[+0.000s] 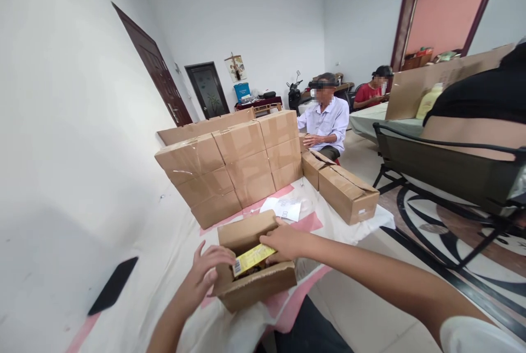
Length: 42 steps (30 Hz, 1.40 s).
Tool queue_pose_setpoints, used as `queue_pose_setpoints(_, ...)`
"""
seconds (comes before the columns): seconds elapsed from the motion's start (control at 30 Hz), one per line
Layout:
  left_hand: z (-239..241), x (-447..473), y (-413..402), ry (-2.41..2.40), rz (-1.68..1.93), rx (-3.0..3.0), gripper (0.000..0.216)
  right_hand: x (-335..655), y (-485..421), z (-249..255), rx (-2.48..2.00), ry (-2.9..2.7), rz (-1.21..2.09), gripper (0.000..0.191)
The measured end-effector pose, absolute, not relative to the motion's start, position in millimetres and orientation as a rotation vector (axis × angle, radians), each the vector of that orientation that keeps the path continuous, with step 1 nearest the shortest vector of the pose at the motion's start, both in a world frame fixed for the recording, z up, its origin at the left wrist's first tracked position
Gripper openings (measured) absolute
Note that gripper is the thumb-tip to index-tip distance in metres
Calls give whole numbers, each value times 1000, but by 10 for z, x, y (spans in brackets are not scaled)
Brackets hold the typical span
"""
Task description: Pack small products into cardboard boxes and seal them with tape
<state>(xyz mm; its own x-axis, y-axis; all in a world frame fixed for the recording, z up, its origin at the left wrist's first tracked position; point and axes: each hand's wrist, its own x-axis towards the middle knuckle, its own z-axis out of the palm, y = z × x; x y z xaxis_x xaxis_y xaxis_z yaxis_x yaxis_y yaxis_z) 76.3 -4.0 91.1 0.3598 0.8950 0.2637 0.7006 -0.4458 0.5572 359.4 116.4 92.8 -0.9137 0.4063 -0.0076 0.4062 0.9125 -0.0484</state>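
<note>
The yellow packet (253, 258) is long, flat, with barcode (237, 268) at left — right hand (282, 240) holds it, left hand (207, 266) loosely spread.

The left forearm (175, 312) angles upward, the left hand (205, 269) loosely curved, its fingers (224, 255) parted. The right arm (370, 279) stretches in from the right, the right hand (285, 240) palm-down, fingers closed in a grip.

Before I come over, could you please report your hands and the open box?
Right hand holding yellow packet at open box. Left hand at packet's barcode end. White paper beyond, seemingly not blocking.
</note>
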Motion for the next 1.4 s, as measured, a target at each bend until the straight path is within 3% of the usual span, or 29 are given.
queue_pose_setpoints(0.2, 1233, 861, 358, 1360, 101, 2543, 30, 3576, 1162, 917, -645, -3047, 100, 45)
queue_pose_setpoints(0.43, 1066, 905, 295, 1311, 65, 2763, 30, 3575, 1127, 866, -661, -3031, 66, 45)
queue_pose_setpoints(0.53, 943, 784, 328, 1329, 255, 2717, 31, 3593, 1125, 857, -694, -3041, 39, 45)
queue_pose_setpoints(0.7, 613, 523, 276, 1472, 1013, 2310, 43, 3577, 1142, 849, -669, -3004, -31, 46)
queue_pose_setpoints(0.87, 312, 499, 141, 1579, 1451, 1933, 51, 3503, 1033, 854, -494, -3029, -225, 45)
queue_pose_setpoints(1.2, 247, 607, 167, 1625, 1614, 1743, 56, 3540, 1029, 950, -506, -3086, 43, 51)
queue_pose_setpoints(1.4, 225, 648, 183, 1649, 1668, 1743, 58, 3685, 1098, 851, -453, -2747, 239, 34)
